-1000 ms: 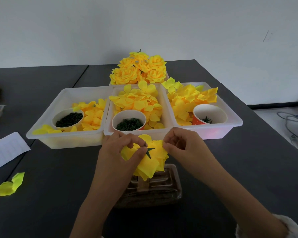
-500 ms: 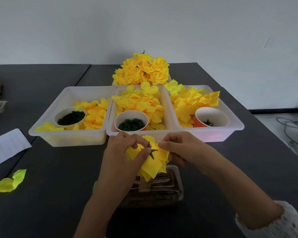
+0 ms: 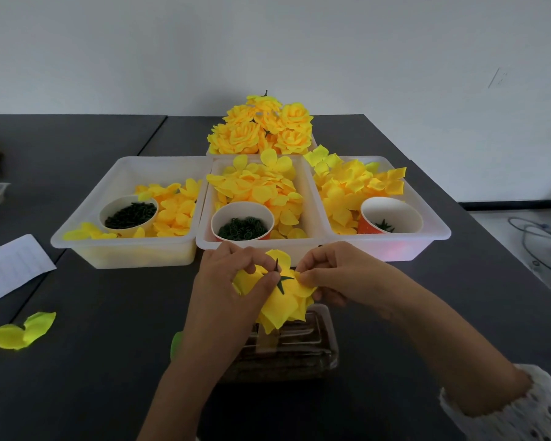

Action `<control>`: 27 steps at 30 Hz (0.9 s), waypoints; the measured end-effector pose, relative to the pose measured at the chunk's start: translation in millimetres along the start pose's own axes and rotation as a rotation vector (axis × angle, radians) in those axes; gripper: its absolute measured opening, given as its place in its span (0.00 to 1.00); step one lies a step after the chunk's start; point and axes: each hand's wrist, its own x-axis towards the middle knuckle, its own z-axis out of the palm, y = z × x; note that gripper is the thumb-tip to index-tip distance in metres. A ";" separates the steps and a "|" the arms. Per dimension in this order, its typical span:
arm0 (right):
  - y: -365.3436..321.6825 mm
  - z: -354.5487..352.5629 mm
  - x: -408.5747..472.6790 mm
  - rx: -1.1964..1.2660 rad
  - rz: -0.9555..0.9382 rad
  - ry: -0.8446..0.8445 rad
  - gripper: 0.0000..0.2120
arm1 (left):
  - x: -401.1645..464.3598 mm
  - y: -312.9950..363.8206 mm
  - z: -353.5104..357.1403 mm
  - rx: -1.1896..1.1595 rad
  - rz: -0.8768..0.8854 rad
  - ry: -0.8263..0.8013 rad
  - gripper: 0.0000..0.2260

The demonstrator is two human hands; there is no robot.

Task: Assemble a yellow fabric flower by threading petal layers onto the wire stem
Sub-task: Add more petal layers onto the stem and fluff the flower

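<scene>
A half-built yellow fabric flower (image 3: 280, 300) is held upside down over the near middle of the table. A green star-shaped calyx (image 3: 282, 280) lies on its petals, and the dark wire stem (image 3: 276, 264) pokes up through it. My left hand (image 3: 233, 281) pinches the flower at the stem from the left. My right hand (image 3: 334, 275) pinches the petal edge on the right side. The flower's lower part hangs between both hands.
Three white trays (image 3: 185, 240) of loose yellow petals stand just beyond my hands, each holding a paper cup (image 3: 242, 218) of small green parts. Finished yellow flowers (image 3: 264, 128) are heaped behind. A clear plastic box (image 3: 293, 348) sits under the flower. A loose petal (image 3: 19, 332) and paper (image 3: 10, 268) lie left.
The hands and flower stay almost in place. The fingers have shifted slightly on the petals, and the stem tip now stands out more clearly above the calyx.
</scene>
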 end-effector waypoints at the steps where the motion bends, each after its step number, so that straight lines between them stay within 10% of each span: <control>1: 0.1 -0.2 -0.8 -0.002 -0.014 0.010 0.03 | 0.5 -0.2 0.1 0.000 0.002 -0.003 0.06; 27: 54.3 -28.6 -17.3 0.400 0.027 0.103 0.20 | 49.9 43.0 -39.3 -0.481 0.070 0.224 0.05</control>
